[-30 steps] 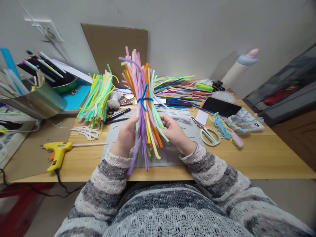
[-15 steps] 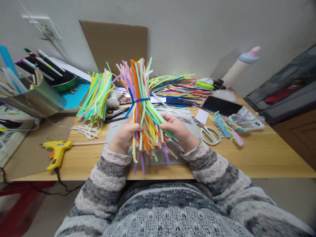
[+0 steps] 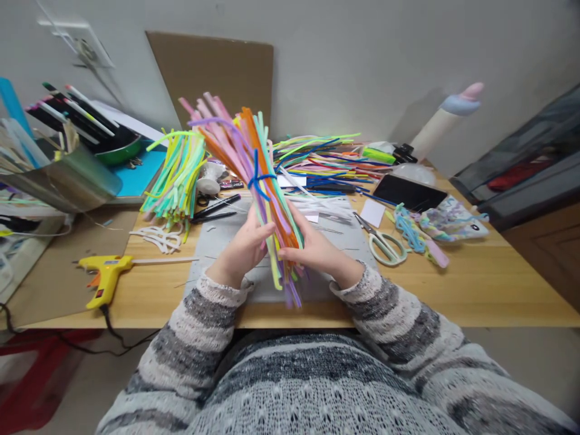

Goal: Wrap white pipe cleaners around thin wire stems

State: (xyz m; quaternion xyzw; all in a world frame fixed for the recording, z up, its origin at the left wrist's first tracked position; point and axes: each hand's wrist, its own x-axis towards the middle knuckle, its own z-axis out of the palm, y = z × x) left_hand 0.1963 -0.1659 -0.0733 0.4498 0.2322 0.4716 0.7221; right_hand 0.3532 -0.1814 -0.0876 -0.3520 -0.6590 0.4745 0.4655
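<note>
Both my hands are wrapped round the lower part of a bundle of coloured pipe cleaners (image 3: pixel 248 152), pink, purple, orange, yellow and mint. A blue pipe cleaner (image 3: pixel 263 179) is twisted round its middle as a tie. My left hand (image 3: pixel 242 244) grips from the left side, thumb across the front. From the right, my right hand (image 3: pixel 317 244) presses its thumb against the stems. The bundle tilts, its top fanned out to the left, above the grey mat (image 3: pixel 254 289). Fingers behind the bundle are hidden.
A second green-yellow bundle (image 3: pixel 176 175) stands left, near white pipe cleaners (image 3: pixel 158 238) and a yellow glue gun (image 3: pixel 106 272). Scissors (image 3: pixel 385 246), a dark phone (image 3: pixel 408 192) and a braided charm (image 3: pixel 414 232) lie right. Loose pipe cleaners (image 3: pixel 326 158) spread behind.
The bundle has turned and its top now leans left. Its spread lower ends are squeezed together, and my hands have closed in round them.
</note>
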